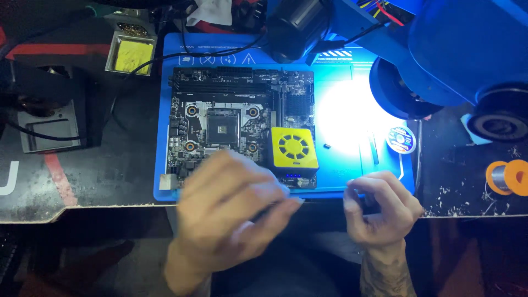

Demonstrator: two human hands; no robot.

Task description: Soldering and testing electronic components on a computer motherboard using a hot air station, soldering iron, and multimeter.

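Dim workshop counter (99,176), dark and scuffed, is covered at the middle by a blue work mat (341,71). On the mat a computer motherboard (220,104) is laid flat, its square socket left bare at the centre with four round mounts around it. A yellow square device (294,147) with a round vented face is seen on the board's lower right corner, small blue lights lit along its near edge. A bright light patch is thrown on the mat just right of the board, under a blue lamp or magnifier arm (451,55). The left hand (231,214) is held over the near edge of the board, heavily blurred; fingers appear loosely curled, and whether anything is gripped cannot be told. The right hand (379,209) is held at the mat's near right edge, fingers half curled inward, nothing visibly held. A yellow sponge tray (132,55) is set at the far left, a small solder reel (400,139) on the mat's right side, another wire spool (507,177) at the far right. Work on the board is judged to be at an early or in-between point: no tool is in hand, nothing fitted in the socket, no part seen lifted off.
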